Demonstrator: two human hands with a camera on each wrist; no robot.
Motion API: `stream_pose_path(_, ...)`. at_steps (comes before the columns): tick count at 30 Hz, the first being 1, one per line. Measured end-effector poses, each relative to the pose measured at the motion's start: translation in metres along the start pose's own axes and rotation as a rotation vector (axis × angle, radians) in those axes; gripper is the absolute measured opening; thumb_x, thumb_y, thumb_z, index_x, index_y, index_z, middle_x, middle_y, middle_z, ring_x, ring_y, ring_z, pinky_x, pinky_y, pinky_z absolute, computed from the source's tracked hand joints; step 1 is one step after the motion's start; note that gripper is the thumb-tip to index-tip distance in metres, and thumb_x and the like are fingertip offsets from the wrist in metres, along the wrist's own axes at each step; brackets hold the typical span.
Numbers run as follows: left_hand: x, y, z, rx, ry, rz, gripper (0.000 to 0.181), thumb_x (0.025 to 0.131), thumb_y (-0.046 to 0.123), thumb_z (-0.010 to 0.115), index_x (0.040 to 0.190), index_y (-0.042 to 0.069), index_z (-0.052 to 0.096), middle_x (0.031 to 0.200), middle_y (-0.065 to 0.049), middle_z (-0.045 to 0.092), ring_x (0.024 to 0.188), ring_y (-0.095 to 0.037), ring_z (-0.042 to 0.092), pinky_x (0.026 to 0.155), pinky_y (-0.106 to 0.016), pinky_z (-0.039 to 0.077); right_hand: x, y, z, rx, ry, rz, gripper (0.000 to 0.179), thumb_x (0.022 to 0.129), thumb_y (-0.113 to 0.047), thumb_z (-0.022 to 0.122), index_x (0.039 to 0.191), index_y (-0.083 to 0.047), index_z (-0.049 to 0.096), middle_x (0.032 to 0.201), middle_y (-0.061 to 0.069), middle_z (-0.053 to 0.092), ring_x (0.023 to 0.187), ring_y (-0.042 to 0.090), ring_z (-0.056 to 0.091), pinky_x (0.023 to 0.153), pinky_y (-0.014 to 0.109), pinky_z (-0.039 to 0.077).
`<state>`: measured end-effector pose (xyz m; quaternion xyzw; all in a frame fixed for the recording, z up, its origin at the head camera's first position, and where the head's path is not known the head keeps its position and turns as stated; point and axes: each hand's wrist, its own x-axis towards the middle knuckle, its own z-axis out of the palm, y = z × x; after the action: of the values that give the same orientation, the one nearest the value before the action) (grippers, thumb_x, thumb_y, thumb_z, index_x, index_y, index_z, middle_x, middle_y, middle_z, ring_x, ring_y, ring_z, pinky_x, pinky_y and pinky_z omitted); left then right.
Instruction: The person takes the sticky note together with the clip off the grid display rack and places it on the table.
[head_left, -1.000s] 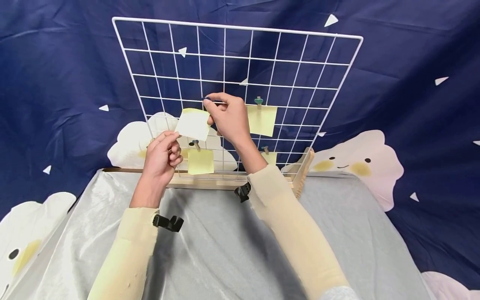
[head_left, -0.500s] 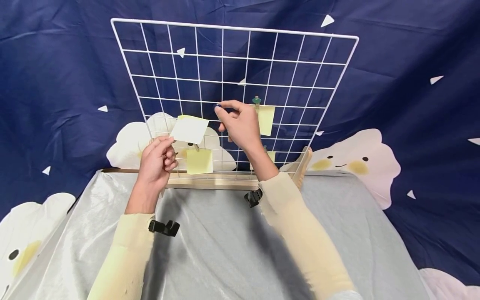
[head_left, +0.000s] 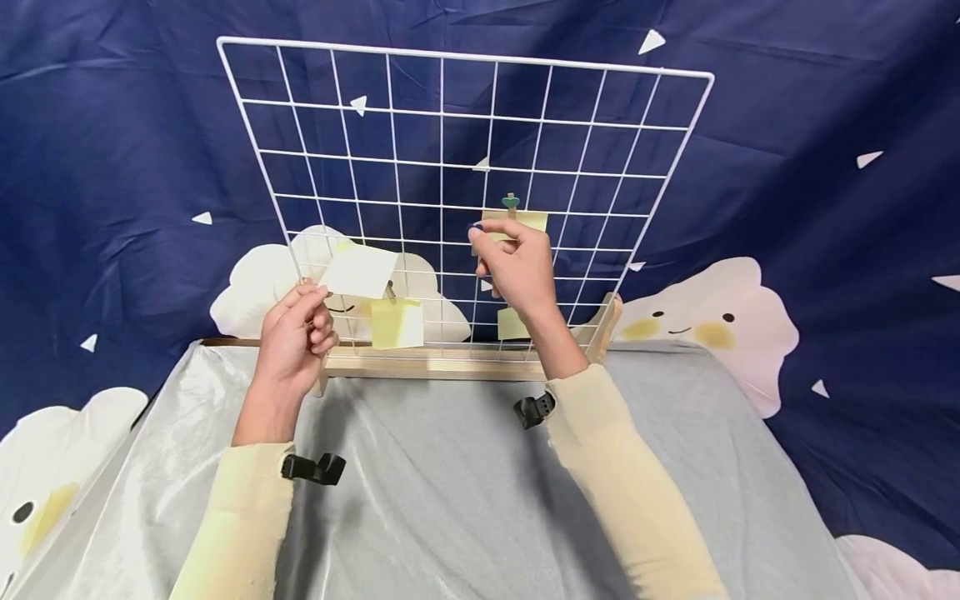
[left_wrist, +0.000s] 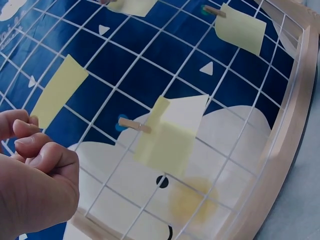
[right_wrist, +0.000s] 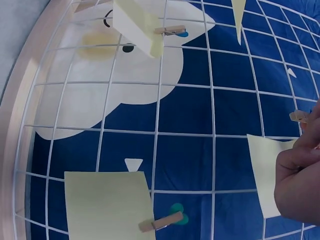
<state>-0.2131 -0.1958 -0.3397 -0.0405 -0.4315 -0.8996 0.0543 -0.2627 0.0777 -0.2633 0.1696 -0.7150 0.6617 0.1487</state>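
Head view: the pale sticky note [head_left: 360, 271] is before the wire grid [head_left: 442, 112], one corner pinched in my left hand [head_left: 292, 342], probably leaving its face uncovered; my right hand [head_left: 522, 271] pinches a small clothespin [right_wrist: 298, 116] (a heart-topped peg [head_left: 511, 202] holds a yellow note [head_left: 532, 220] nearby).

The grid [head_left: 442, 165] stood on the table [head_left: 442, 483] before the curtain [head_left: 817, 92]; notes [head_left: 397, 324] hung on it, one left, two right. Before it, the left hand [head_left: 295, 340] held a sheet [head_left: 362, 271], the right hand [head_left: 522, 268] a clip [right_wrist: 299, 116].
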Motion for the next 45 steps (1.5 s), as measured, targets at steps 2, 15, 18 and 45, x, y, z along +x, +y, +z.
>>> stream_pose_path(2, -0.002, 0.000, -0.002, 0.014, 0.000, 0.005, 0.019, 0.105, 0.007, 0.054, 0.086, 0.009, 0.055, 0.058, 0.002, 0.044, 0.049, -0.009, 0.025, 0.050, -0.021, 0.013, -0.002, 0.001, -0.003, -0.002, 0.006, -0.003, 0.021, 0.095, -0.011, 0.070, 0.110, 0.004, 0.071, 0.054, -0.001, 0.059, 0.037, 0.008, 0.046, 0.038, 0.019, 0.039)
stream_pose_path(15, -0.014, -0.004, -0.019, 0.025, 0.051, 0.013, 0.022, 0.106, 0.007, 0.053, 0.084, 0.012, 0.053, 0.059, 0.003, 0.043, 0.048, -0.008, 0.026, 0.051, -0.022, 0.011, -0.015, 0.013, -0.024, 0.013, 0.039, 0.000, 0.023, 0.094, -0.012, 0.071, 0.112, 0.003, 0.071, 0.054, 0.000, 0.059, 0.036, 0.010, 0.044, 0.038, 0.022, 0.038)
stream_pose_path(18, -0.018, -0.004, -0.024, 0.016, 0.059, 0.027, 0.022, 0.106, 0.007, 0.053, 0.084, 0.011, 0.053, 0.059, 0.003, 0.043, 0.050, -0.009, 0.023, 0.051, -0.022, 0.010, -0.018, 0.015, -0.029, -0.002, 0.042, 0.002, 0.025, 0.094, -0.015, 0.072, 0.113, 0.003, 0.071, 0.054, 0.001, 0.059, 0.036, 0.010, 0.044, 0.038, 0.022, 0.038)
stream_pose_path(45, -0.041, -0.011, -0.055, -0.011, 0.138, 0.041, 0.019, 0.105, 0.005, 0.055, 0.087, 0.009, 0.058, 0.058, 0.001, 0.046, 0.052, -0.011, 0.023, 0.053, -0.024, 0.010, -0.061, 0.049, -0.080, -0.054, 0.117, 0.148, 0.034, 0.096, -0.019, 0.073, 0.118, 0.007, 0.067, 0.054, -0.003, 0.056, 0.045, 0.012, 0.051, 0.040, 0.022, 0.039)
